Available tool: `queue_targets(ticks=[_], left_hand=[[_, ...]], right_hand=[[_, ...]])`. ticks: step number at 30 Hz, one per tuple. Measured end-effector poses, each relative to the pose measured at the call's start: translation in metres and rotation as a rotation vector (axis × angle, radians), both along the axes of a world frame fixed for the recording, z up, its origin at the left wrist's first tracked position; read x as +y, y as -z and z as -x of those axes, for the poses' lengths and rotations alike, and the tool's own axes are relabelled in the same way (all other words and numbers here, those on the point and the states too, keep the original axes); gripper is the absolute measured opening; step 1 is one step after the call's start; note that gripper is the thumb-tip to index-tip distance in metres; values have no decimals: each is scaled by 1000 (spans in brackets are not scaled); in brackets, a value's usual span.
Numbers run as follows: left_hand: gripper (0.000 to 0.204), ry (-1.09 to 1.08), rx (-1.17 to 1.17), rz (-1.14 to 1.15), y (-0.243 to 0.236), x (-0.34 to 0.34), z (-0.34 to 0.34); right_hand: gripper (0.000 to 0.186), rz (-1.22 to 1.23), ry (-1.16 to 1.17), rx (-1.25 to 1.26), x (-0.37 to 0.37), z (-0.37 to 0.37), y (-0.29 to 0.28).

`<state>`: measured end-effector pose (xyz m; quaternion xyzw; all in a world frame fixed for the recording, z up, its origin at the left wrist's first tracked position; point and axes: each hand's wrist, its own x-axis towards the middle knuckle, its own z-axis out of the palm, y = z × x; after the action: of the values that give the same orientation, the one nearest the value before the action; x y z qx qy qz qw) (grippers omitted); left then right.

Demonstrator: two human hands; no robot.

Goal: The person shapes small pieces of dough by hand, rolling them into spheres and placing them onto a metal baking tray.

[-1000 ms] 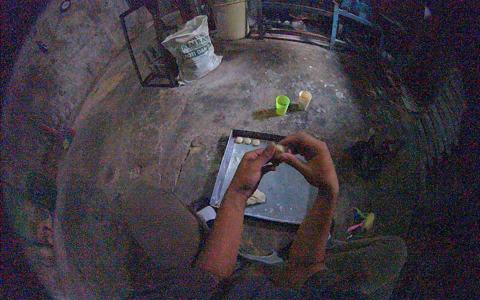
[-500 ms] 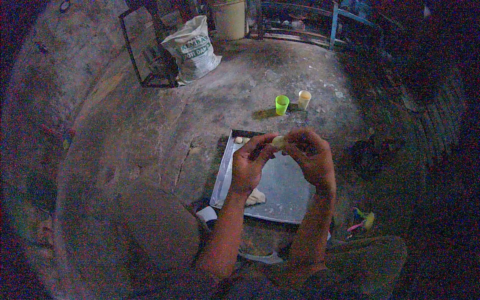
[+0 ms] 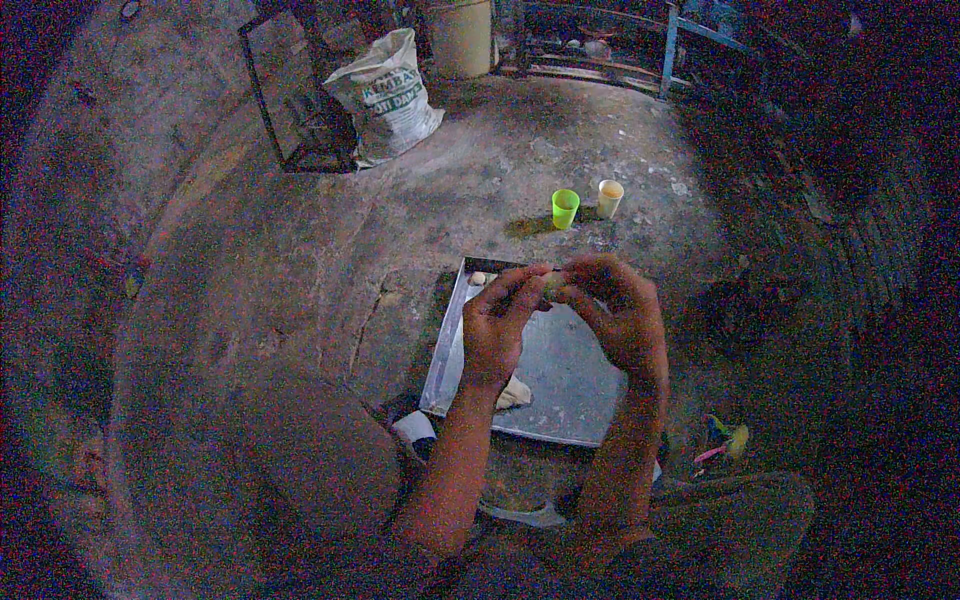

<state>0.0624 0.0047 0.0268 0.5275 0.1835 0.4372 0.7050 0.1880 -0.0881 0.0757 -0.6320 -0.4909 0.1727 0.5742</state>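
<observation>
Both hands are raised over a shallow metal tray [image 3: 585,400], fingertips meeting around a small pale piece of dough [image 3: 553,285]. My left hand [image 3: 493,330] pinches the piece from the left, fingers arched and thumb up. My right hand [image 3: 625,315] grips it from the other side with curled fingers. In the tray's far left corner a pale dough ball [image 3: 478,278] shows behind my left fingers, which hide whatever lies beside it. A larger pale dough lump [image 3: 515,395] rests near the front of the tray, partly behind my left forearm.
A green cup [image 3: 565,208] and a cream cup [image 3: 610,198] stand on the concrete floor beyond the tray. Farther back are a white sack [image 3: 390,120], a dark metal frame [image 3: 260,90] and a tall beige bin [image 3: 460,35]. Small colourful items [image 3: 730,440] lie right of the tray.
My left hand has shifted up and left, now covering part of the row of dough balls seen earlier. My right hand has moved slightly up, still pinching the small piece with the left.
</observation>
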Motion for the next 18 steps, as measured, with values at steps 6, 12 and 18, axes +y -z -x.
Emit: queue_targets(ticks=[6, 12, 18], left_hand=[[27, -17, 41, -44, 0, -1, -2], [29, -35, 49, 46, 1, 5, -1], [28, -65, 122, -41, -11, -2, 1]], right_hand=[[18, 84, 26, -115, 2, -1, -1], [17, -54, -50, -67, 6, 0, 7], [18, 4, -18, 39, 5, -4, 9]])
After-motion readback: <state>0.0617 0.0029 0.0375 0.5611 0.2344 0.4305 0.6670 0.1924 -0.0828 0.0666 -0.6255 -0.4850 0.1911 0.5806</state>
